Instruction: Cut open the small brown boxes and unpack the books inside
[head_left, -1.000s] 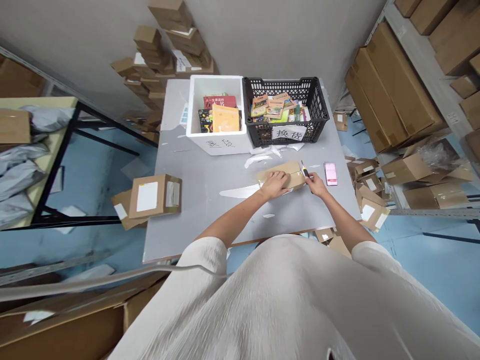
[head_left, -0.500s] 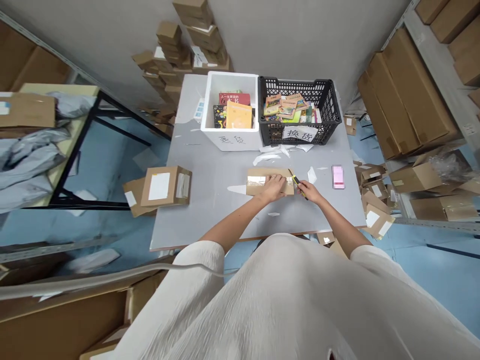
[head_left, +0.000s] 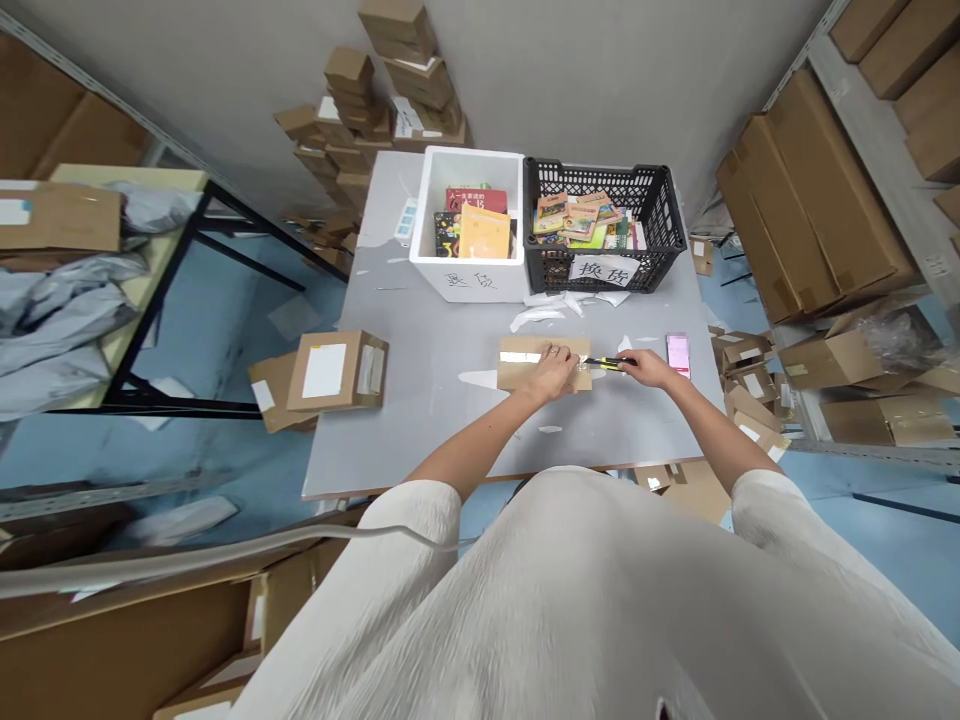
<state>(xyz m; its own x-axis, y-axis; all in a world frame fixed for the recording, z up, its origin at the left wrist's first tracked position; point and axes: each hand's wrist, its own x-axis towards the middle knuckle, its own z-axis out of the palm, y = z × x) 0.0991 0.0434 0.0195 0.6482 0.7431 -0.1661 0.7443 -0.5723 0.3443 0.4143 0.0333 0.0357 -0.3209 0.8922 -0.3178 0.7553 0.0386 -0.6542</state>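
A small flat cardboard box (head_left: 517, 374) with a strip of shiny tape along its top lies on the grey table (head_left: 420, 400). My left hand (head_left: 553, 372) rests on top of this box, fingers laid over the cardboard and tape. In my right hand (head_left: 643, 367), to the right of the box, is a yellow and black utility knife (head_left: 607, 364). Its blade points left, and the tip meets the right end of the taped top. Whether the blade has gone through the tape is too small to tell.
Behind the box stand a white foam bin (head_left: 469, 280) and a black plastic crate (head_left: 660, 250), both with books inside. A phone (head_left: 678, 354) lies at the right. Another cardboard box (head_left: 330, 372) sits at the table's left edge. Paper scraps (head_left: 536, 318) lie near the bins.
My right hand has moved right and turned the knife from a slant to nearly level, its tip now at the box's right end. My left hand stays on the box.
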